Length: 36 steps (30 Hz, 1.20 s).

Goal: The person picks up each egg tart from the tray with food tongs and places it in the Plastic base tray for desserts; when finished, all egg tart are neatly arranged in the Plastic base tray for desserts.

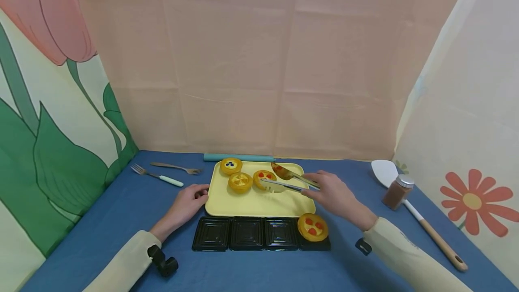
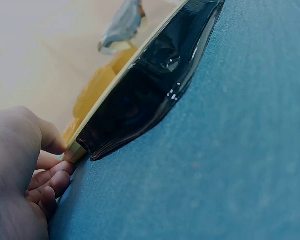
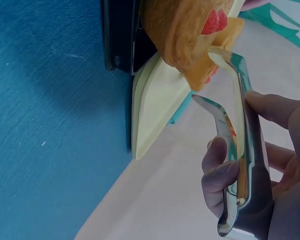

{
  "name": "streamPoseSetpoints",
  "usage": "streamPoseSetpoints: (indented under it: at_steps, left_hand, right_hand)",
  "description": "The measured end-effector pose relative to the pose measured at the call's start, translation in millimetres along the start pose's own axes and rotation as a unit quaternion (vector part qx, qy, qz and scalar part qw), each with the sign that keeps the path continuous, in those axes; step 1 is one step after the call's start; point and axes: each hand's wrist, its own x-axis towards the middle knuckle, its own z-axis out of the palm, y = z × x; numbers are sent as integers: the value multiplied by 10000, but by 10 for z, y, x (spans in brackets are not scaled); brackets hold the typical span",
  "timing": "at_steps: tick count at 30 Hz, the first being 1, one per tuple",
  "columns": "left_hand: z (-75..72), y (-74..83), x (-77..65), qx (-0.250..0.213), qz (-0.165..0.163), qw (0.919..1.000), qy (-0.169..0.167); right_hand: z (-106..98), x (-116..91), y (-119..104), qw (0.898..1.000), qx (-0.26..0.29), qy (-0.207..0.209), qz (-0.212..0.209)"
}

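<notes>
My left hand (image 1: 190,203) pinches the left edge of a yellow tray (image 1: 259,204), thumb over the rim and fingers curled against its side in the left wrist view. In my right hand (image 1: 334,193) is a pair of metal tongs (image 3: 247,135), gripped with the arms spread apart. Their tips overlap a red-topped egg tart (image 1: 262,175) on the tray in the head view. Beside it on the tray are a plain-topped tart (image 1: 240,183) and a tart with blue dots (image 1: 231,166). Another red-topped tart (image 1: 312,227) sits in the rightmost compartment of a black tray (image 1: 247,234).
A teal stick (image 1: 239,157) lies behind the yellow tray. Two forks lie at the left, one with a pale handle (image 1: 171,180) and one all metal (image 1: 174,167). At the right a brown-filled shaker jar (image 1: 398,191) stands by a white spatula (image 1: 442,243) with a wooden handle.
</notes>
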Motion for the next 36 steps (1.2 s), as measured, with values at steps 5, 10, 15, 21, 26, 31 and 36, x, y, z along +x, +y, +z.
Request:
streamPoseSetpoints:
  at_steps: [5, 10, 15, 21, 26, 31, 36]
  left_hand:
    - [-10, 8, 4, -11, 4, 10000, -10]
    - [-7, 11, -2, 41, 24, 10000, -13]
    - [8, 3, 4, 49, 27, 10000, -44]
    - [2, -5, 10, 47, 36, 10000, -21]
    - [-9, 0, 0, 13, 28, 10000, -19]
    - [-15, 12, -16, -31, 9, 10000, -17]
    - [-11, 18, -17, -31, 46, 10000, 6]
  right_hand:
    - [19, 48, -25, 10000, 22, -53, -21]
    - [35, 92, -55, 9998, 73, -166, 1]
    - [58, 100, -59, 9998, 34, -192, 50]
    - [59, 104, -64, 9999, 87, -134, 15]
    - [56, 106, -80, 9998, 97, -178, 36]
    - [57, 104, -104, 9999, 57, -140, -4]
    - [64, 105, -123, 10000, -1, -40, -81]
